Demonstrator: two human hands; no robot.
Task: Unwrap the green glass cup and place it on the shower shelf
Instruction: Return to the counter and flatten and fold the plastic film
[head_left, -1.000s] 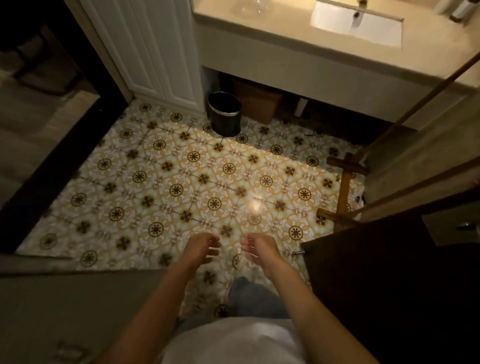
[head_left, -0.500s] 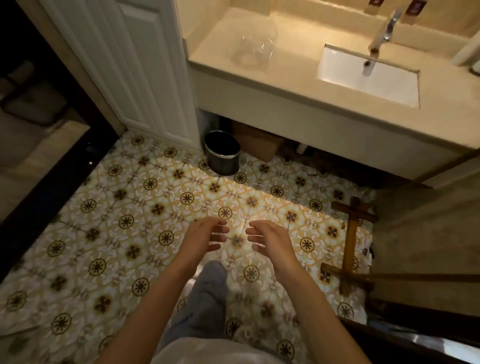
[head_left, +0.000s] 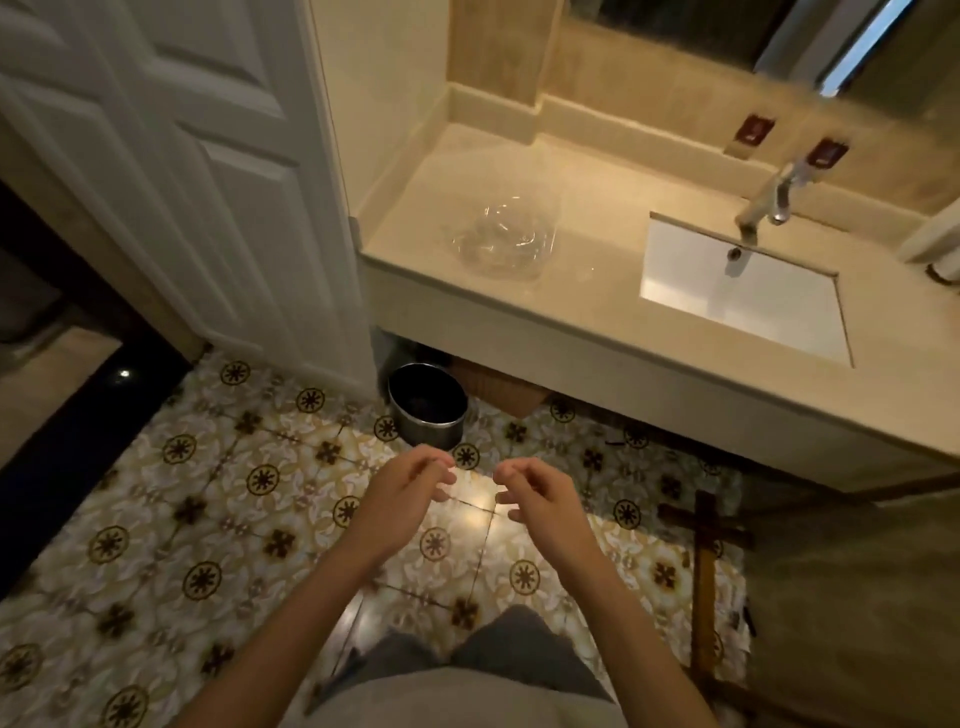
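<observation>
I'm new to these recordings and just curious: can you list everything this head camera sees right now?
Clear plastic wrap: one, transparent, crumpled on the counter left of the sink.
Counter: one, beige, upper right.
Sink: one, white, set into the counter.
Faucet: one, silver, behind the sink.
Bin: one, black with a metal rim, on the floor under the counter.
Door: one, white, left.
Floor tiles: many, yellow patterned.
Wooden frame: one, brown, lower right.
Left hand: empty, fingers curled.
Right hand: empty, fingers curled.
</observation>
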